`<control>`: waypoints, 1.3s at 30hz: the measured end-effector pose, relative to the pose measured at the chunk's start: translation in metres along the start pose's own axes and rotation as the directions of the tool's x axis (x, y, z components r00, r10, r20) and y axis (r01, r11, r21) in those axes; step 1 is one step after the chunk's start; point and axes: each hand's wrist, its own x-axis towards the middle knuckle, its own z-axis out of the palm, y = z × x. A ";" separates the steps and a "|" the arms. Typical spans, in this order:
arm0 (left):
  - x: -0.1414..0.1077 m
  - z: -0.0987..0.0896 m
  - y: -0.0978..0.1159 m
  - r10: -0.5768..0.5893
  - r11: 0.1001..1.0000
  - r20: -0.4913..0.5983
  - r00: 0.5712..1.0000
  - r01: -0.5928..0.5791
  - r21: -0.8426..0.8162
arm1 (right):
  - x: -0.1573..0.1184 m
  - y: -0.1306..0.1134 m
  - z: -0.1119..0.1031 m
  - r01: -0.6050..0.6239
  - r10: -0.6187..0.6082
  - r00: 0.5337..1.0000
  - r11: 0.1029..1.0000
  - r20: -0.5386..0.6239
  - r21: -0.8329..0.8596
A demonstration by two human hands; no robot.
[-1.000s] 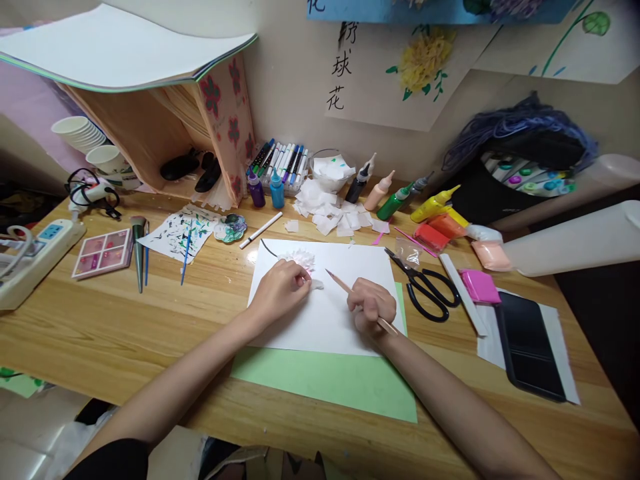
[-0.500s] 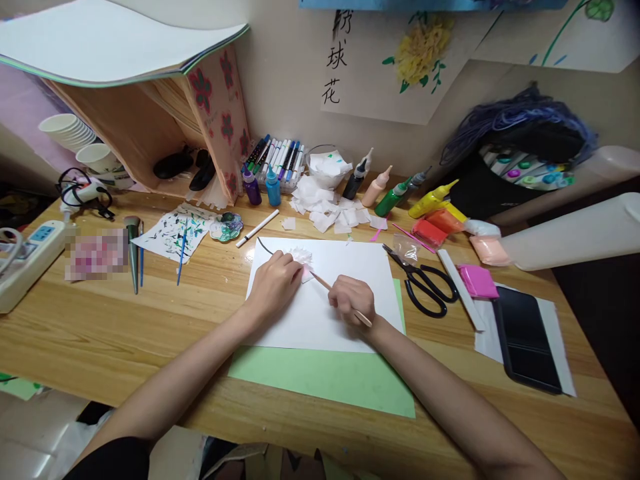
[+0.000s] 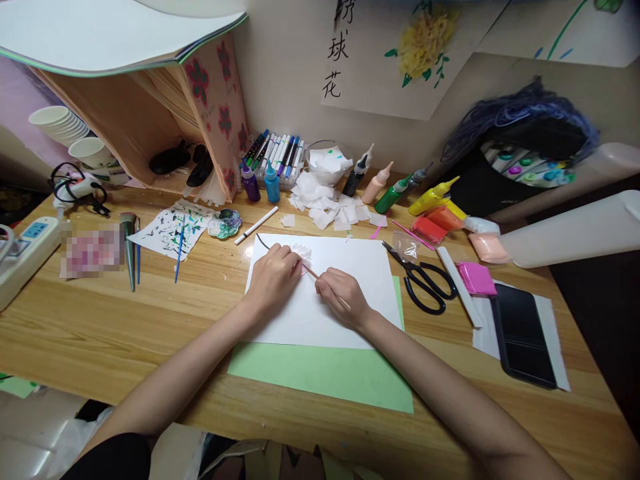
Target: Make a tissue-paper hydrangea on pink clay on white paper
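Note:
A white sheet of paper [image 3: 320, 320] lies over a green sheet [image 3: 325, 377] on the desk. On the white sheet sits a cluster of small white paper pieces [image 3: 303, 252], with a touch of pink at its lower edge. My left hand [image 3: 273, 277] rests beside that cluster, fingers curled and pinched at its edge; what they pinch is hidden. My right hand [image 3: 345, 297] is closed around a thin wooden stick [image 3: 311, 271]. The stick's tip points left and meets my left fingertips by the pink spot. A dark curved line [image 3: 262, 243] shows at the sheet's upper left.
Cut white paper squares [image 3: 320, 203] lie behind the sheet near a bowl [image 3: 327, 163] and several paint bottles [image 3: 383, 180]. Black scissors [image 3: 425, 283], pink clay [image 3: 477, 278] and a phone [image 3: 525, 337] are on the right. Brushes [image 3: 179, 250] and a power strip [image 3: 33, 257] are left.
My right hand has shifted slightly left and up, bringing the stick's tip closer to my left fingers. My left hand stays at the cluster, its fingers a little higher. The view has shifted slightly.

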 end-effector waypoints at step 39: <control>0.005 0.013 -0.056 -0.238 0.871 -0.100 0.966 0.167 -0.462 | 0.040 -0.013 -0.019 -0.466 0.460 0.884 0.856 0.083 0.226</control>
